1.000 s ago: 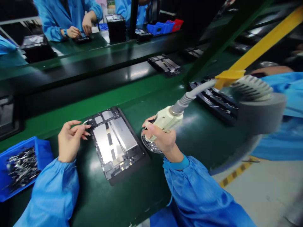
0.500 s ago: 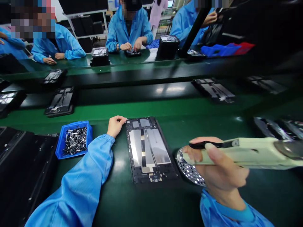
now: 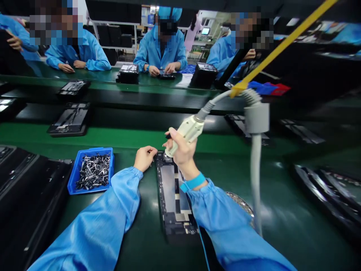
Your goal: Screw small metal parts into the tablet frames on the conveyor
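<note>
An opened tablet (image 3: pixel 167 188) lies on the green bench in front of me, its inner side with metal plates and a flat cable facing up. At its top left corner, my left hand (image 3: pixel 145 158) is closed in a pinch; what sits between the fingertips is too small to make out. My right hand (image 3: pixel 183 150) is wrapped round a cream electric screwdriver (image 3: pixel 191 130), tilted with its tip end down at the tablet's top edge. The bit itself is hidden. A round perforated metal dish (image 3: pixel 241 203) shows partly behind my right sleeve.
A blue bin (image 3: pixel 111 169) of small black-and-silver parts stands left of the tablet. Stacked black panels (image 3: pixel 31 199) fill the left side. The screwdriver's grey cable (image 3: pixel 256 177) hangs at right. More tablets (image 3: pixel 70 118) lie beyond, and co-workers (image 3: pixel 160 49) sit opposite.
My right hand has brought the screwdriver from the right, over the dish, to the tablet's top edge. The left hand stays at the corner. The view has shifted slightly.
</note>
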`<action>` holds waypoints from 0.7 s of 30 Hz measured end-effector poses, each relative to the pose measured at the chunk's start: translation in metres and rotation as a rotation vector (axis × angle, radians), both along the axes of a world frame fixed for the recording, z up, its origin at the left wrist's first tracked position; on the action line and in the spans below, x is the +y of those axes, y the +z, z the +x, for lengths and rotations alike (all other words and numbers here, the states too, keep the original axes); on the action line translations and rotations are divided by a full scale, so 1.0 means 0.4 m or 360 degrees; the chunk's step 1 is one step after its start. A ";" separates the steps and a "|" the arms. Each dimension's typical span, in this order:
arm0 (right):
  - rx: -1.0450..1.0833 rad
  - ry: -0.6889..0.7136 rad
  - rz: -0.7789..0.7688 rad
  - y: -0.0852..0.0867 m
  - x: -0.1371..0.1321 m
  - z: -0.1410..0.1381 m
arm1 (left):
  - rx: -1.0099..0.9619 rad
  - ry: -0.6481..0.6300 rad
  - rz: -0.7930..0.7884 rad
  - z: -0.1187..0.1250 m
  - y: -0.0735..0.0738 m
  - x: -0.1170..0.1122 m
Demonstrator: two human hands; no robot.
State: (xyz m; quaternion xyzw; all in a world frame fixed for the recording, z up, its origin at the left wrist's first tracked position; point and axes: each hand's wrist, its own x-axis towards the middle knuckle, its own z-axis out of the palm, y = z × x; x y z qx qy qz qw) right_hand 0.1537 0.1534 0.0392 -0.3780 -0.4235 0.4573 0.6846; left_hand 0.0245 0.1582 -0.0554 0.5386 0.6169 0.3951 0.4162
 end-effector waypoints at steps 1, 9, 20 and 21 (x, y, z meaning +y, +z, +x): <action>0.0002 -0.0003 -0.0011 -0.006 0.017 -0.018 | -0.0002 0.0001 -0.0004 0.001 -0.003 0.000; -0.0031 -0.0030 0.0011 -0.054 0.056 -0.059 | 0.0037 0.0028 -0.0040 0.012 -0.021 0.003; -0.0088 0.0003 -0.0020 -0.047 0.051 -0.070 | 0.0066 0.0069 -0.0024 0.009 -0.020 -0.001; -0.0089 0.0014 -0.0034 -0.045 0.050 -0.069 | 0.0068 0.0070 -0.0021 0.008 -0.019 -0.001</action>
